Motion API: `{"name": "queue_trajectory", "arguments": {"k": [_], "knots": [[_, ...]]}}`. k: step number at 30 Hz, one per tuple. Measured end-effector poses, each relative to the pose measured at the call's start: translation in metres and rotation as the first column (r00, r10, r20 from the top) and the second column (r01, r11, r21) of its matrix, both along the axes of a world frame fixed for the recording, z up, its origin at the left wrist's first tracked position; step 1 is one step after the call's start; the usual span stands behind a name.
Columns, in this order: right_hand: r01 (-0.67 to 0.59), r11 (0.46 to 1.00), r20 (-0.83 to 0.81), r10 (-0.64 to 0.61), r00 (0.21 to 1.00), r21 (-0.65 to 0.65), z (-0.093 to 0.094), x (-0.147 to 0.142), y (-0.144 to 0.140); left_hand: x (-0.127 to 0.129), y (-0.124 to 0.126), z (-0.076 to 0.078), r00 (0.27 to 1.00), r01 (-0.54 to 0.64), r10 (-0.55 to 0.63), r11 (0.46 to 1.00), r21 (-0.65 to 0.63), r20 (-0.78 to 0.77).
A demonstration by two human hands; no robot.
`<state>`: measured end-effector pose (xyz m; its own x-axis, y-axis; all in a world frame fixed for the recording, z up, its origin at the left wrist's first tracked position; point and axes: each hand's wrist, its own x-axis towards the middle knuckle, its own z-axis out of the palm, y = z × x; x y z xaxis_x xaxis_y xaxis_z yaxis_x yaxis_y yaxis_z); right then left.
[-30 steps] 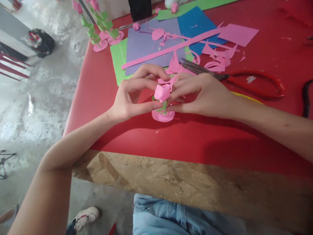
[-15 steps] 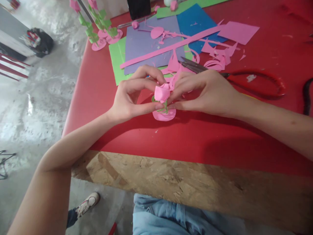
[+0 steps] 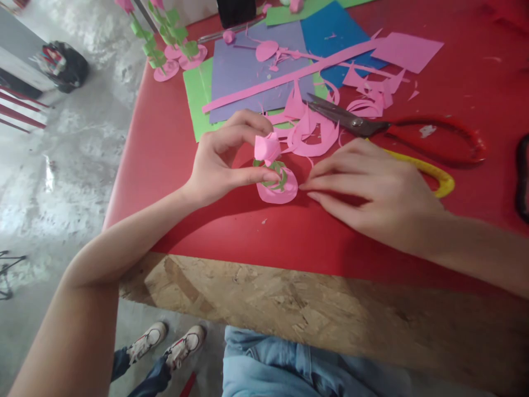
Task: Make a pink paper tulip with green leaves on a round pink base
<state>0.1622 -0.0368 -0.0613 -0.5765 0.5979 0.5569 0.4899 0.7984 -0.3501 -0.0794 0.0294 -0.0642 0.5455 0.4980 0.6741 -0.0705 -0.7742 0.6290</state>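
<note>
Pinching the pink paper flower (image 3: 270, 160) by its green stem, the left hand (image 3: 225, 162) holds it upright near the red table (image 3: 173, 143) centre. At three o'clock, the right hand (image 3: 372, 190) lies flat, fingers spread, empty. Scissors (image 3: 397, 129) show no readable lettering, perhaps blurred.

Paper flower (image 3: 270, 165) on table (image 3: 173, 165); scissors (image 3: 372, 128) behind right hand (image 3: 372, 190).

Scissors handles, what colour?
Red on the scissors, seen in the head view, behind the right hand.
</note>
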Motion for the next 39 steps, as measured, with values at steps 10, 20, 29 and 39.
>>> {"name": "queue_trajectory", "arguments": {"k": [10,20,29,39], "knots": [[-0.031,0.994,0.127,0.018,0.992,0.104,-0.009,-0.003,-0.017,0.003,-0.002,0.0,0.996,-0.085,0.085,0.996,0.034,-0.004],[-0.03,0.998,0.125,0.022,0.992,0.061,-0.01,-0.004,-0.015,0.007,-0.007,0.003,0.983,-0.185,0.183,0.977,-0.106,-0.032],[-0.053,0.997,0.053,0.05,0.997,0.052,-0.014,-0.005,-0.007,0.0,0.003,0.001,0.997,0.019,-0.021,0.999,-0.038,-0.069],[-0.103,0.994,0.03,0.103,0.994,0.022,-0.018,-0.001,-0.003,-0.014,0.008,0.028,0.932,0.194,-0.215,0.976,-0.098,-0.292]]}}
